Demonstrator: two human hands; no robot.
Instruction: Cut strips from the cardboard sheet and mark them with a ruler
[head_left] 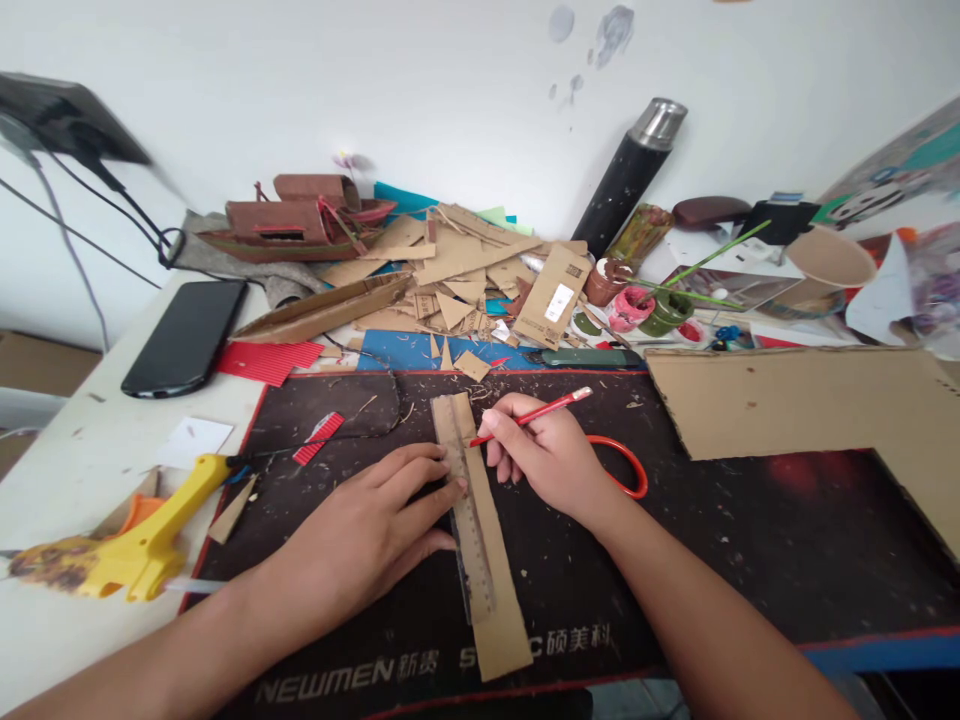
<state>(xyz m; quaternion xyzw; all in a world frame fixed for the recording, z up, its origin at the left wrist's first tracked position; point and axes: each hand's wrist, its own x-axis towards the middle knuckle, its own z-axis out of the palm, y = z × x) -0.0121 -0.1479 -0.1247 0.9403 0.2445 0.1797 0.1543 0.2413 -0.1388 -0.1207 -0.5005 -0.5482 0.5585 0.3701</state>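
A clear ruler (474, 545) lies lengthwise on a narrow cardboard strip (501, 635) on the dark mat. My left hand (375, 515) holds the ruler down, its fingertips pressed on the upper half and its thumb by the left edge. In my right hand (544, 450) is a red pencil (551, 408), pinched between thumb and fingers. Its tip touches the strip beside the ruler's right edge. An orange-red loop (641, 480), like a scissors handle, shows behind my right hand; the rest of it is hidden.
A yellow glue gun (150, 540) and a black phone (184, 337) lie at left. Cardboard scraps (465, 260), a brown model boat (277, 225), paint pots (631, 308) and a thermos (626, 180) line the wall. A green-handled cutter (589, 357) and large cardboard sheet (780, 400) lie on the mat's far side.
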